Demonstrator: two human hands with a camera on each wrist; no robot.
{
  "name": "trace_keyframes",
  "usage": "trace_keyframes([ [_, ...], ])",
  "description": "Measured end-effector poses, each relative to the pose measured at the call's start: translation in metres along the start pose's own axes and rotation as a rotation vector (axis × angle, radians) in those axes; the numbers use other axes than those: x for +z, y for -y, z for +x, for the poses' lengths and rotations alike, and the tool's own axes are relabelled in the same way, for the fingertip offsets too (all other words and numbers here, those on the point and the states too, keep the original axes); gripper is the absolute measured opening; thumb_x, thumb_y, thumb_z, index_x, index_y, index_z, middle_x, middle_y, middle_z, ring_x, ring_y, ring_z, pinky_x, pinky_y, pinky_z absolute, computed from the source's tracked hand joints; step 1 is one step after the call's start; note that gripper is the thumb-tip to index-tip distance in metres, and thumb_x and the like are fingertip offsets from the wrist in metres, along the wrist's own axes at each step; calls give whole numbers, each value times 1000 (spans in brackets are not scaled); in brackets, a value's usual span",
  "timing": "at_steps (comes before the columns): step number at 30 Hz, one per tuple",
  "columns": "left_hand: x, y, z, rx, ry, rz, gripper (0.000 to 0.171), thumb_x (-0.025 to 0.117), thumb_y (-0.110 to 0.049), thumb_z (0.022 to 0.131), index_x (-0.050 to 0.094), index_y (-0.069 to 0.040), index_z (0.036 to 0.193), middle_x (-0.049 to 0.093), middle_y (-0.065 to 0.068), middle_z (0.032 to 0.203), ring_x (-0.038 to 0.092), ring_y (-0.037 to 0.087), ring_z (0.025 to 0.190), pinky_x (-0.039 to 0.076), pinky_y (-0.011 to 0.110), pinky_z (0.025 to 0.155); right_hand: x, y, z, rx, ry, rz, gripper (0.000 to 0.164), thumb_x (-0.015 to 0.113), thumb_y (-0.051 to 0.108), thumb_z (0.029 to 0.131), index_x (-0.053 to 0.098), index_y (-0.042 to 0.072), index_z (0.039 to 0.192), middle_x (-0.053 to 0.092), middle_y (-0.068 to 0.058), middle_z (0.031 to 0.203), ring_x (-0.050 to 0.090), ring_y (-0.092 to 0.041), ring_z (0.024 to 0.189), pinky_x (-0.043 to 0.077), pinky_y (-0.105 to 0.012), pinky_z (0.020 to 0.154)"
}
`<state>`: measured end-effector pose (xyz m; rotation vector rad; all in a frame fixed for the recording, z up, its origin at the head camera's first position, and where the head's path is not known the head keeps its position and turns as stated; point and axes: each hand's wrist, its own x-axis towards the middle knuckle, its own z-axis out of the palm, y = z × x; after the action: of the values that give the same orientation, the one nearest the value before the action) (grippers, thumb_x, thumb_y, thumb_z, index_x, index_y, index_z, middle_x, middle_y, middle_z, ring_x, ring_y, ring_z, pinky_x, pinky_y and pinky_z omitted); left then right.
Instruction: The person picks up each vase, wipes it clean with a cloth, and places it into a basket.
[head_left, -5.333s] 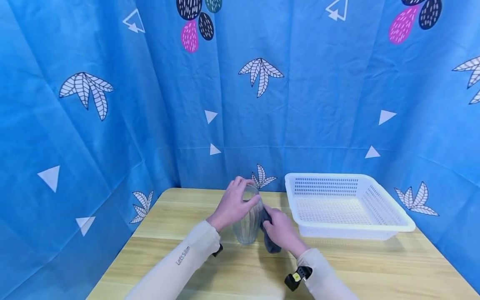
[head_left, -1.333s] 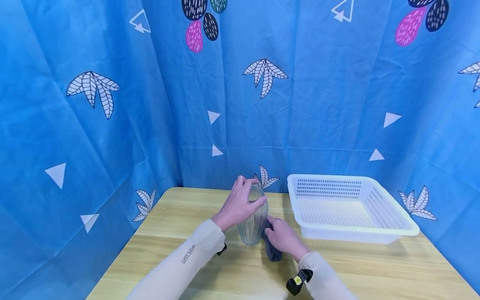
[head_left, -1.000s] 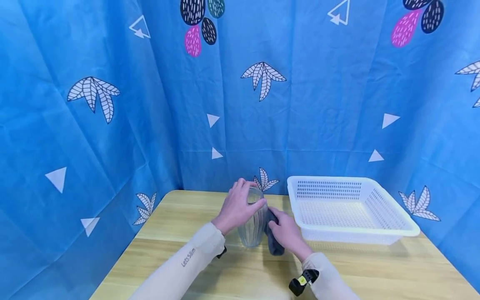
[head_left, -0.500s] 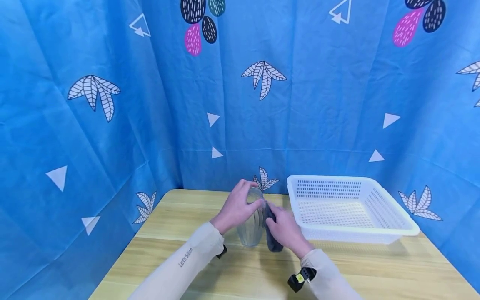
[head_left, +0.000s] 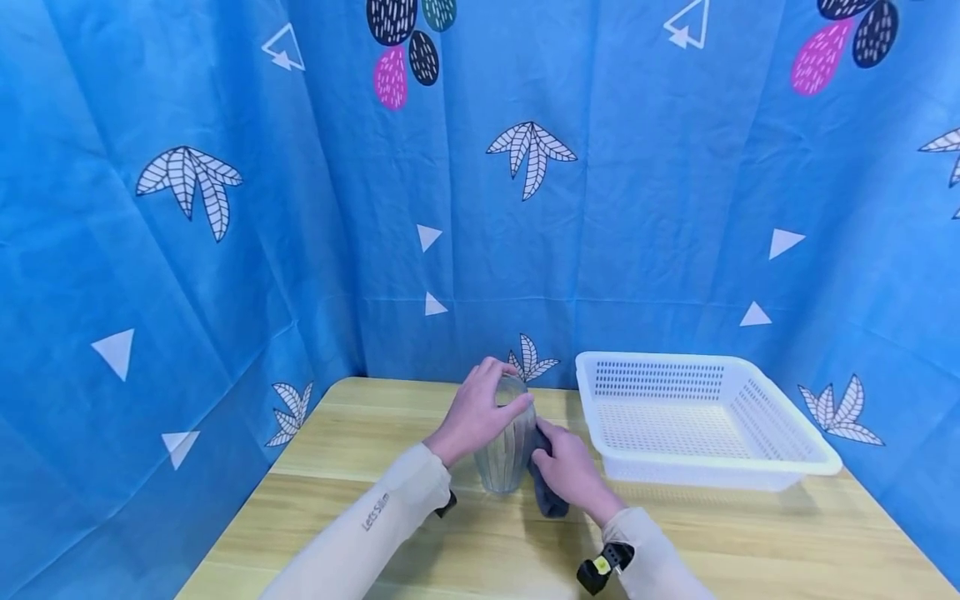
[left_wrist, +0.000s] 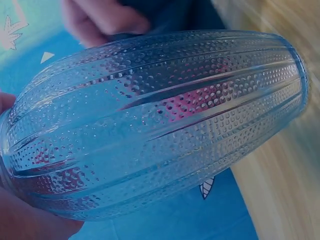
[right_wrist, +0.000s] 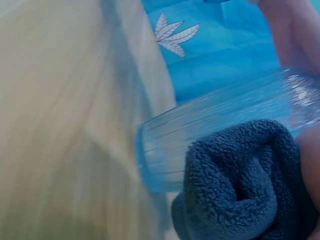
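A clear glass vase (head_left: 497, 465) stands upright near the middle of the table; whether its base touches the wood I cannot tell. Its ribbed, dimpled wall (left_wrist: 165, 125) fills the left wrist view. My left hand (head_left: 474, 418) grips the vase by its upper end, thumb on the near side and fingers around the far side. My right hand (head_left: 572, 473) holds a folded dark grey-blue towel (head_left: 550, 500) against the vase's right side. In the right wrist view the thick, fuzzy towel (right_wrist: 240, 185) covers part of the glass.
A white perforated plastic basket (head_left: 712, 462) sits on the wooden table (head_left: 337, 425) to the right, just beyond my right hand. Blue patterned curtains (head_left: 637, 225) hang behind the table and along both sides.
Over these frames my right hand shifts the towel up and down along the vase's side; since half a second ago it has moved slightly lower. My left hand keeps its grip on the vase.
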<state>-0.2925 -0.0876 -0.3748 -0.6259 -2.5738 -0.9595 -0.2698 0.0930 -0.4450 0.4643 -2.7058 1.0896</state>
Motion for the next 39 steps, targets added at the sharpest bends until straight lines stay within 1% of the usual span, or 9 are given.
trace_keyframes([
  [6, 0, -2, 2, -11, -2, -3, 51, 64, -48, 93, 58, -14, 130, 51, 3, 123, 52, 19, 109, 47, 39, 93, -23, 21, 3, -55, -181, 25, 60, 60, 10, 93, 47, 14, 151, 60, -16, 135, 62, -31, 106, 51, -49, 87],
  [10, -1, -3, 4, -1, -1, 0, 54, 65, -47, 93, 57, -12, 133, 52, 9, 120, 49, 20, 104, 45, 38, 88, -27, 28, 5, -81, -206, -4, 59, 57, 10, 94, 46, 12, 152, 56, -19, 140, 59, -34, 117, 49, -51, 95],
  [14, -1, -3, 6, 13, 1, -10, 55, 65, -44, 93, 56, -10, 135, 52, 8, 120, 49, 22, 107, 44, 38, 89, -20, 21, 8, -45, -132, -35, 57, 58, 11, 95, 47, 9, 151, 61, -19, 132, 63, -32, 111, 51, -50, 92],
  [20, -2, -2, 5, 12, 6, -22, 54, 66, -41, 91, 56, -11, 135, 52, 2, 120, 50, 21, 111, 45, 39, 92, 5, -6, 6, -11, 93, -68, 48, 60, 11, 94, 57, 5, 141, 67, -16, 123, 64, -23, 101, 52, -46, 88],
  [23, -2, -2, 4, 0, 19, -32, 57, 65, -44, 91, 54, -11, 137, 50, 0, 124, 51, 19, 112, 46, 40, 95, 10, -14, 5, -19, 126, -70, 44, 61, 10, 92, 61, 5, 136, 69, -14, 117, 62, -20, 94, 52, -44, 83],
  [26, 0, 0, 2, -37, 25, -37, 60, 65, -48, 91, 52, -12, 137, 45, 1, 124, 51, 18, 108, 48, 38, 92, 10, -15, 4, -28, 91, -58, 45, 62, 8, 91, 62, 4, 135, 69, -16, 116, 63, -22, 93, 51, -45, 82],
  [32, 1, 1, -1, -65, 17, -14, 63, 65, -53, 91, 51, -13, 137, 44, 1, 117, 51, 18, 97, 47, 35, 83, -3, -1, 0, 5, -28, -7, 55, 61, 9, 93, 51, 7, 147, 63, -20, 132, 63, -28, 110, 52, -48, 91],
  [36, -2, 0, -4, -64, -15, 37, 61, 66, -56, 91, 54, -16, 135, 50, 0, 121, 54, 20, 99, 48, 39, 84, -19, 16, 0, -49, -137, 16, 58, 61, 8, 93, 49, 12, 150, 62, -18, 133, 64, -28, 100, 53, -46, 82],
  [39, -4, -1, -5, -58, -21, 53, 61, 65, -58, 91, 55, -16, 135, 53, 1, 124, 56, 23, 104, 48, 43, 88, -29, 27, 1, -82, -184, 3, 57, 60, 10, 93, 50, 12, 149, 61, -17, 135, 64, -30, 104, 53, -47, 85],
])
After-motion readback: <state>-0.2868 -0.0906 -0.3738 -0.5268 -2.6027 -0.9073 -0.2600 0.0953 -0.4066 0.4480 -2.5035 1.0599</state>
